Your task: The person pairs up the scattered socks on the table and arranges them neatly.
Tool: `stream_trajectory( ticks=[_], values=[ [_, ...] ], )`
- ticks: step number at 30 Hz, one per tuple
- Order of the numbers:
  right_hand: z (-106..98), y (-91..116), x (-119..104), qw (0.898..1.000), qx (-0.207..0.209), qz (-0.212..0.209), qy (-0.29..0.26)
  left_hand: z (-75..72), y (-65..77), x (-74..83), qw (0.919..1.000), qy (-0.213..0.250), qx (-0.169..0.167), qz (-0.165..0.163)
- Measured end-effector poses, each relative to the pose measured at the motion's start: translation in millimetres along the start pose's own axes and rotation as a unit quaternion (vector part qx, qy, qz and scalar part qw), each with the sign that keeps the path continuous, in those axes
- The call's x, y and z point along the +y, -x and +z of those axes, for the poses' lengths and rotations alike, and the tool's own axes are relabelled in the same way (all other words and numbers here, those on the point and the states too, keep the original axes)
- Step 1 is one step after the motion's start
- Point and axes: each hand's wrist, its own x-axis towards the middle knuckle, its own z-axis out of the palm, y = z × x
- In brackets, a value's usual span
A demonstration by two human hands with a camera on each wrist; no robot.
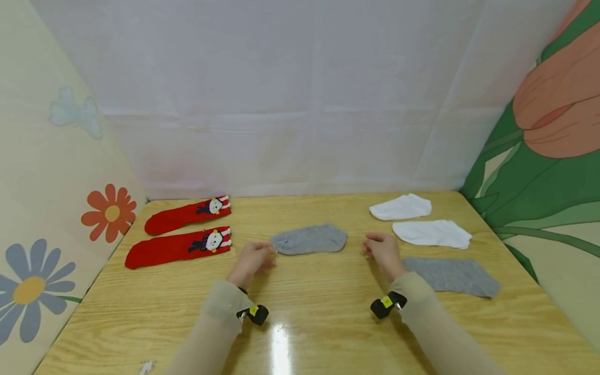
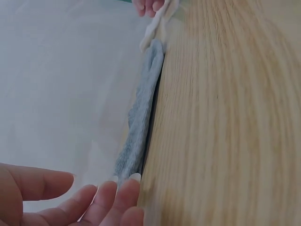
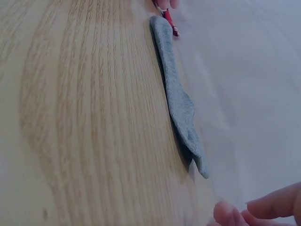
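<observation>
A grey sock (image 1: 309, 239) lies flat at the middle of the wooden table. My left hand (image 1: 255, 259) is by its left end; in the left wrist view the thumb stands apart from the fingers (image 2: 106, 200), and the fingertips are close to the sock (image 2: 141, 117). Whether they touch it, I cannot tell. Off the sock's right end is my right hand (image 1: 382, 252), its fingers loosely bent around nothing, with a gap of bare wood between. A second grey sock (image 1: 452, 276) lies partly behind my right wrist.
Two red socks with a cartoon figure, one farther back (image 1: 187, 216) and one nearer (image 1: 178, 247), lie at the left. Two white socks, one behind (image 1: 402, 207) and one in front (image 1: 433, 233), lie at the right. A white cloth (image 1: 300, 104) hangs along the table's back edge.
</observation>
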Motion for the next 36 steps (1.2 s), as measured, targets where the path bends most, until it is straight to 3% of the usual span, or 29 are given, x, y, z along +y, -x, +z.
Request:
stream_trajectory(
  ticks=[15,36],
  values=[
    [-18,14,-4,1.000,-0.001,0.007,0.027,20.3,9.5,-2.5,0.9998,0.003,-0.009,0.017],
    [-44,29,-2,0.999,-0.003,-0.010,0.049,35.3,18.7,-4.1,0.9985,0.011,-0.036,0.041]
  ],
)
